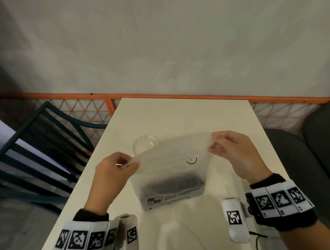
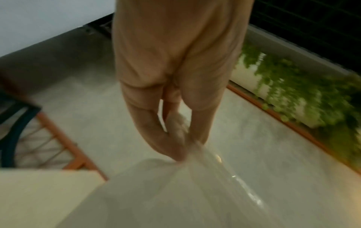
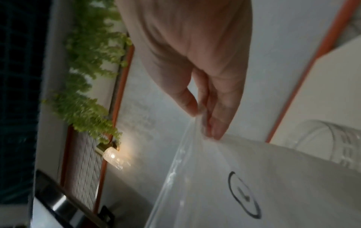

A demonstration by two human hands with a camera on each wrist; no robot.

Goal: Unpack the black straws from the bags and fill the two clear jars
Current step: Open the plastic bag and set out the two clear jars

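A frosted plastic bag (image 1: 170, 170) stands upright on the white table (image 1: 188, 114), with a dark mass of black straws (image 1: 173, 183) showing through its lower part. My left hand (image 1: 129, 164) pinches the bag's top left corner, and the left wrist view shows the bag (image 2: 175, 192) gathered between the fingertips (image 2: 177, 152). My right hand (image 1: 212, 144) pinches the top right corner; the bag (image 3: 263, 185) with its black circle mark hangs from those fingers (image 3: 216, 123). One clear jar (image 1: 145, 145) stands empty behind the bag's left side, also seen as the jar (image 3: 330, 143). A second jar is not visible.
A dark metal chair (image 1: 33, 150) stands left of the table. An orange lattice railing (image 1: 159, 96) runs behind it under a pale wall. A dark seat (image 1: 314, 145) sits to the right. Bare tabletop lies in front of and behind the bag.
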